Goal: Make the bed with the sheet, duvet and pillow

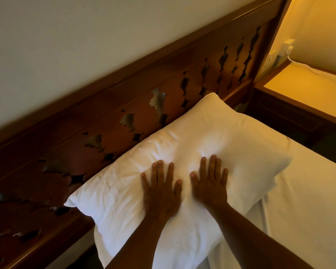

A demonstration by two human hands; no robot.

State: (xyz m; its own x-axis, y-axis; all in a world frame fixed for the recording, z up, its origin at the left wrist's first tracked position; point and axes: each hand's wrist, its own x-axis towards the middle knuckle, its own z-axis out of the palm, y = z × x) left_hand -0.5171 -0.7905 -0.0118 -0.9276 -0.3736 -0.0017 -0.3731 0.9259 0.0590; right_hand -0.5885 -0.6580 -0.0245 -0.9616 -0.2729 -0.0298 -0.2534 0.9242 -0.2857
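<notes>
Both palms lie flat on the white pillow [182,152], fingers spread and gripping nothing — the left hand [160,188] and the right hand [209,183] sit side by side near its middle, thumbs close but not touching. The pillow dents slightly under them. It rests at the head of the bed, its long edge against the carved wooden headboard [124,105] from 9 o'clock up toward 1 o'clock. White bedding [308,191] — sheet or duvet, cannot tell — covers the mattress at 4 o'clock. A wooden nightstand [303,94] stands at 2 o'clock, its top lit yellow.
</notes>
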